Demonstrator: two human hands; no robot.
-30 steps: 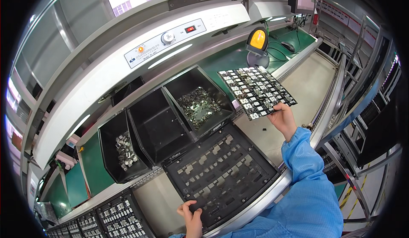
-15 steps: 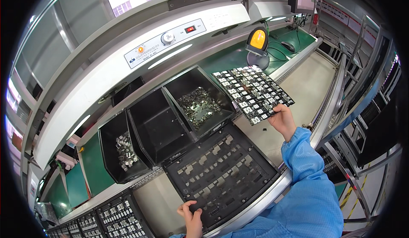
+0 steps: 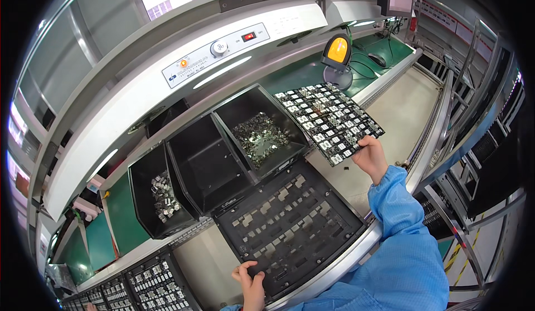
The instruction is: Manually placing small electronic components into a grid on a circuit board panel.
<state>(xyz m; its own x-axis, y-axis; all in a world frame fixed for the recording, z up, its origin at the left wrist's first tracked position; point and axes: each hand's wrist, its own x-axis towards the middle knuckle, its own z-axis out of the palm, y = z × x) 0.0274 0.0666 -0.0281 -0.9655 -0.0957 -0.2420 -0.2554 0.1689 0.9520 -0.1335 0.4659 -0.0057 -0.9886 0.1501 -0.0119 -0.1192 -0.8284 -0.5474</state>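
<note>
the right hand has its fingers clamped on one edge of the populated circuit-board panel, aloft beside the parts bin; that one-sided pinch could let it tip; left hand, thumb and forefinger apart, is at the slotted fixture

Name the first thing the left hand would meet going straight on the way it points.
The left hand would likely first meet the black rectangular slotted tray; whether they touch is unclear.

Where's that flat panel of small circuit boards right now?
In the head view it's right of centre: the panel is held by its lower-right edge in the person's right hand, beside the rightmost black bin.
</note>
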